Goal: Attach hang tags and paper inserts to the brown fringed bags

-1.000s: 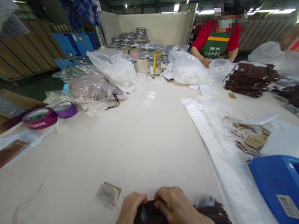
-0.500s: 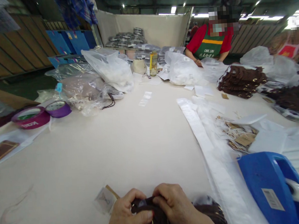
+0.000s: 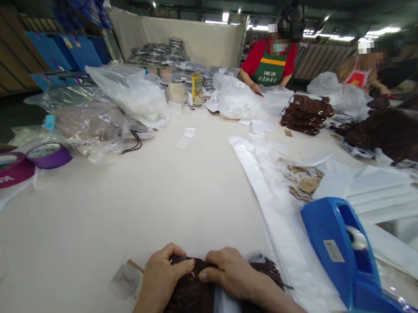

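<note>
A dark brown garment [image 3: 186, 305] with metal eyelets lies at the near edge of the table. My left hand [image 3: 162, 273] pinches its upper edge between thumb and fingers. Close beside it, my right hand [image 3: 231, 275] grips the same edge, thumb toward the left. A whitish translucent strip [image 3: 226, 309] lies over the cloth below my right hand. Left of my left hand is a small clear packet [image 3: 126, 280] with a brown tag edge. More dark brown fabric with cord ends [image 3: 270, 270] shows behind my right wrist.
A blue tape dispenser [image 3: 333, 243] stands at the right, near white plastic bags [image 3: 254, 177] and brown tags [image 3: 305, 182]. Tape rolls [image 3: 49, 156] and clear bags [image 3: 86, 122] lie at the left. A co-worker [image 3: 272, 64] stands across the table by stacked brown garments [image 3: 307, 112].
The view has turned right. Both hands now grip along the garment's edge, and more of the cloth is spread below them, with the translucent strip showing.
</note>
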Tool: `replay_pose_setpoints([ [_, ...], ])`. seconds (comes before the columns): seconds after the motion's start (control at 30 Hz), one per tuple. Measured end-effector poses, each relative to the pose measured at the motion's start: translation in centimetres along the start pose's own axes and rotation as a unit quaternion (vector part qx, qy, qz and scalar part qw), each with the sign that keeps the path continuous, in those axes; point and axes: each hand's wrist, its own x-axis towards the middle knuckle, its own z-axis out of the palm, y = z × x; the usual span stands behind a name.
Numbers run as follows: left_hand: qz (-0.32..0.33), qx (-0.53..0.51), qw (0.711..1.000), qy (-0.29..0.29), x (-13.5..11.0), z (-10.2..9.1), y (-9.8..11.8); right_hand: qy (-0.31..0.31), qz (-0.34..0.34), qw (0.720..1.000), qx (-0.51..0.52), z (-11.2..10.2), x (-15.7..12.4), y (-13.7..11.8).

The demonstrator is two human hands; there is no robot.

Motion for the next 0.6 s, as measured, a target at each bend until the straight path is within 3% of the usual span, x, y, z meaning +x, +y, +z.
replay_pose_setpoints([
  [0.03, 0.023, 0.042, 0.999, 0.013, -0.1, 0.0, 0.0, 0.003, -0.002, 1.000, 0.003, 0.1, 0.2, 0.1],
  [0.1, 0.127, 0.143, 0.976, 0.102, -1.0, 0.0, -0.1, 0.011, -0.006, 1.000, 0.001, 0.0, 0.4, 0.1],
  [0.13, 0.202, 0.195, 0.946, 0.163, -1.9, 0.0, -0.3, 0.017, -0.010, 1.000, -0.003, -0.2, 0.5, 0.1],
  [0.2, 0.355, 0.286, 0.854, 0.250, -4.3, 0.1, -0.6, 0.030, -0.015, 0.999, -0.014, -0.8, 0.7, 0.2],
  [0.3, 0.514, 0.380, 0.734, 0.227, -7.3, 1.1, -1.1, 0.061, -0.014, 0.998, -0.030, -1.9, 1.3, 0.4],
  [0.4, 0.594, 0.426, 0.651, 0.207, -7.8, 3.0, -2.0, 0.097, -0.018, 0.994, -0.051, -2.7, 2.6, 1.0],
  [0.47, 0.598, 0.432, 0.637, 0.221, -6.9, 4.4, -2.7, 0.115, -0.017, 0.991, -0.066, -2.9, 3.6, 1.5],
  [0.6, 0.568, 0.438, 0.651, 0.250, -5.2, 5.7, -3.7, 0.140, -0.008, 0.986, -0.084, -3.8, 4.5, 1.4],
])
